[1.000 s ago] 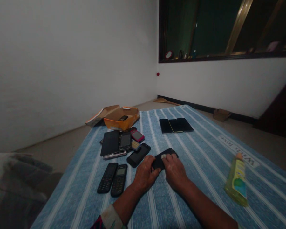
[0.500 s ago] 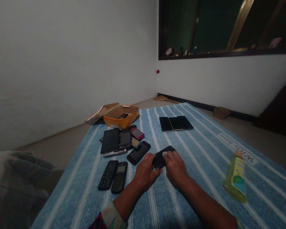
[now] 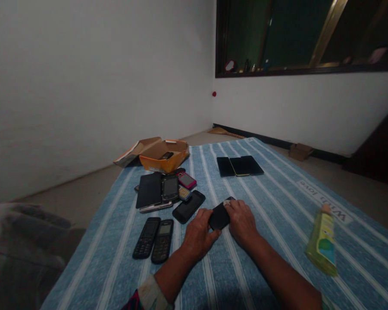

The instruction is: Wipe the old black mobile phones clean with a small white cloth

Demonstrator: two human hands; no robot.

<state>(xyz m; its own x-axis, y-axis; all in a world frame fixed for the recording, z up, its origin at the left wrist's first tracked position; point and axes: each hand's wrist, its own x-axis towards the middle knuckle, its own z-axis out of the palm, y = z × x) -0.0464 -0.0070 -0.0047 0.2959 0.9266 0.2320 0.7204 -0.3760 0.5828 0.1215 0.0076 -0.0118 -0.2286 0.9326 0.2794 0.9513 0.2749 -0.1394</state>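
A black phone [image 3: 220, 216] lies on the striped blue cloth between my hands. My left hand [image 3: 198, 232] grips its lower left edge, thumb and fingers bent. My right hand [image 3: 242, 218] is closed on a small whitish piece [image 3: 226, 202] and presses it at the phone's upper right. Just left of my left hand lies another black phone [image 3: 189, 206]. Two keypad phones [image 3: 146, 237] stand side by side nearer the front. Behind them is a pile with a dark tablet-like device [image 3: 149, 190], a pink phone [image 3: 187, 180] and several others.
An open orange box [image 3: 163, 165] with a phone inside sits at the back left. Three dark phones [image 3: 240, 166] lie in a row farther back. A yellow-green bottle [image 3: 322, 245] lies at the right on the cloth [image 3: 278, 224]. Grey fabric is at the far left.
My right hand has slid the whitish piece slightly up and right, toward the phone's far end. My left hand still holds the phone, nearly unmoved.
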